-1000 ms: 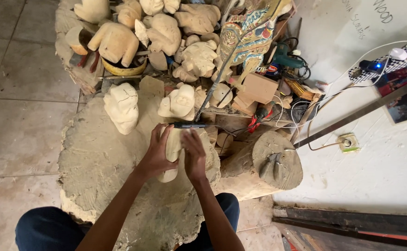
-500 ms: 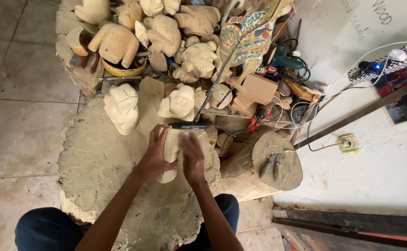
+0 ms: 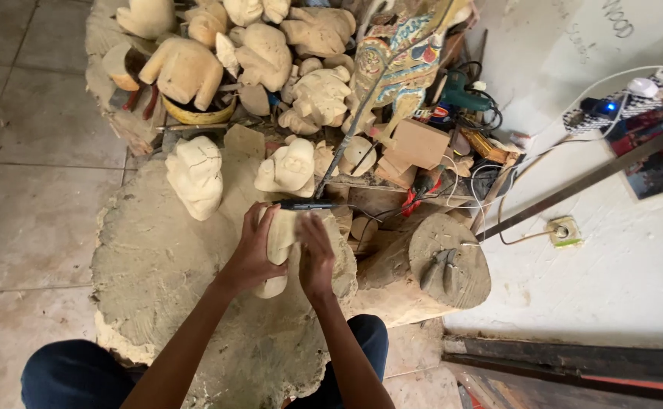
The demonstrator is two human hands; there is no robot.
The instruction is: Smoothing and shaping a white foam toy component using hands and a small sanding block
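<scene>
Hands are closed around a pale wooden carving point(image 3: 278, 238) held upright on the stump's point(image 3: 157, 265) top near its far edge, left hand point(image 3: 252, 254) and right hand point(image 3: 316, 257) gripping opposite flanks.

- We see a pale, matt raw-wood carving point(image 3: 280, 241) in our hands.
- At its 6 o'clock, the rough, dusty stump surface point(image 3: 172, 280).
- At 1 o'clock, a glossy painted figure point(image 3: 400, 60).

Probably a woodcarving workshop: unfinished carved figures point(image 3: 195, 176), stump bench point(image 3: 157, 257), pliers point(image 3: 439, 269).
</scene>
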